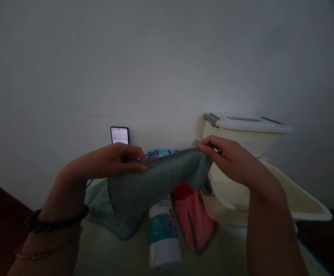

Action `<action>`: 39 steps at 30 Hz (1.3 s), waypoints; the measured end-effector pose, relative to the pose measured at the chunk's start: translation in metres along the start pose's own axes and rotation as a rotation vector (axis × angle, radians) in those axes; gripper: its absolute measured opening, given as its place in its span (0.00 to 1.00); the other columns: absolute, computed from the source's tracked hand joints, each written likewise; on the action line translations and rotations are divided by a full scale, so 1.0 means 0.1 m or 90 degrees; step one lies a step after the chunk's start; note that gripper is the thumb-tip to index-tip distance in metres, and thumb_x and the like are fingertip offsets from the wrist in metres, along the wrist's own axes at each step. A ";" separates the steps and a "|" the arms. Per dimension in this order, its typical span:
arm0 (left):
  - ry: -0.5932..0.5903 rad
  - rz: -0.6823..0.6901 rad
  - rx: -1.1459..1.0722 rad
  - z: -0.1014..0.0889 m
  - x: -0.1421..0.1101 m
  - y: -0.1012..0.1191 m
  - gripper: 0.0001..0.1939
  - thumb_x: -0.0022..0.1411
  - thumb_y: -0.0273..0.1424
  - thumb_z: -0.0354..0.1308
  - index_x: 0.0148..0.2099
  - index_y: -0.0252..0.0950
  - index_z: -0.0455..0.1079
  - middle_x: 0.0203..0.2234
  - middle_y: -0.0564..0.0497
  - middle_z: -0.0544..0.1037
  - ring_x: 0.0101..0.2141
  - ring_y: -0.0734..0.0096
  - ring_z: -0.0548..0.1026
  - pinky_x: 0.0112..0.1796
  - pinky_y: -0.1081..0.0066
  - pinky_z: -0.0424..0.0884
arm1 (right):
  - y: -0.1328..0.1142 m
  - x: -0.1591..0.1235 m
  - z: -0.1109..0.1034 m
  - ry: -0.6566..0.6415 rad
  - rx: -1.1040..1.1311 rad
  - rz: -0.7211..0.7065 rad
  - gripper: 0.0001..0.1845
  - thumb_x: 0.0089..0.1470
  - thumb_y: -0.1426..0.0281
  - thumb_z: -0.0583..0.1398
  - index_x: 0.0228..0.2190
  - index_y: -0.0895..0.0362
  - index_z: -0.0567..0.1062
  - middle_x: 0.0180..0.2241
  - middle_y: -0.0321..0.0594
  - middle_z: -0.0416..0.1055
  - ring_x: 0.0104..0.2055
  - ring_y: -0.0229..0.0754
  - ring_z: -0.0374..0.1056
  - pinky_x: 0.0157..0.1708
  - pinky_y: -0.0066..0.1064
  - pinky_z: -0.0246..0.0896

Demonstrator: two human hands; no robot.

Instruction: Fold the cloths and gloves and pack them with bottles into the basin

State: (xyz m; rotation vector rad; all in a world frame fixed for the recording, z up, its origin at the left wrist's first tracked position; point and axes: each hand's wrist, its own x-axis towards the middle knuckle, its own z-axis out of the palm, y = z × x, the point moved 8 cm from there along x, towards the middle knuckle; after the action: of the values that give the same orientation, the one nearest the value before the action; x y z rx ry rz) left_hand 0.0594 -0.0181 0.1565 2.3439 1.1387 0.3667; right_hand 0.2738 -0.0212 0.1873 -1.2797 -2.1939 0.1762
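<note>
Head view, dim: left hand (113,161) and right hand (230,157) each pinch, fingers closed, a top corner of green cloth (144,184) above counter (112,257), possibly touching red cloth (194,218).

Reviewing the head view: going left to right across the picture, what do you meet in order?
Left hand with dark wristband → phone against the wall → green cloth held up by both hands → white bottle lying down → red cloth → right hand → cream lidded bin.
</note>
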 end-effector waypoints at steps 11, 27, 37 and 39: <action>0.475 -0.017 -0.267 -0.60 -0.30 -0.33 0.02 0.59 0.29 0.59 0.36 0.37 0.69 0.29 0.58 0.72 0.32 0.79 0.68 0.35 0.76 0.65 | 0.17 -0.01 -0.03 0.008 0.088 0.028 0.13 0.59 0.63 0.52 0.31 0.57 0.72 0.29 0.38 0.70 0.31 0.40 0.64 0.32 0.31 0.57; 0.396 0.136 -0.017 -0.28 -0.12 0.60 0.06 0.62 0.32 0.53 0.40 0.36 0.64 0.29 0.54 0.74 0.28 0.76 0.71 0.29 0.77 0.67 | -0.61 -0.01 0.26 -0.047 0.310 -0.058 0.13 0.55 0.61 0.58 0.40 0.55 0.69 0.41 0.39 0.72 0.37 0.38 0.69 0.33 0.28 0.64; 0.315 0.099 -0.072 -0.28 -0.14 0.42 0.16 0.53 0.38 0.64 0.40 0.38 0.64 0.31 0.54 0.72 0.31 0.72 0.73 0.30 0.75 0.70 | -0.61 0.01 0.08 0.083 0.262 -0.102 0.06 0.53 0.65 0.60 0.30 0.54 0.72 0.30 0.34 0.71 0.33 0.38 0.66 0.31 0.27 0.62; 0.305 0.083 -0.079 -0.29 -0.16 0.38 0.16 0.53 0.39 0.63 0.40 0.38 0.64 0.30 0.54 0.72 0.30 0.72 0.72 0.29 0.75 0.70 | -0.60 0.02 0.06 0.097 0.260 -0.111 0.06 0.53 0.65 0.60 0.30 0.54 0.72 0.30 0.34 0.71 0.34 0.37 0.66 0.34 0.27 0.62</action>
State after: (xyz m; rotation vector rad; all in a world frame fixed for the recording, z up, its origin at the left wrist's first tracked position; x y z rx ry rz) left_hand 0.0619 -0.0417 0.2011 2.2864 1.1281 1.0598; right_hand 0.2249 -0.0504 0.2065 -0.8456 -1.9957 0.4190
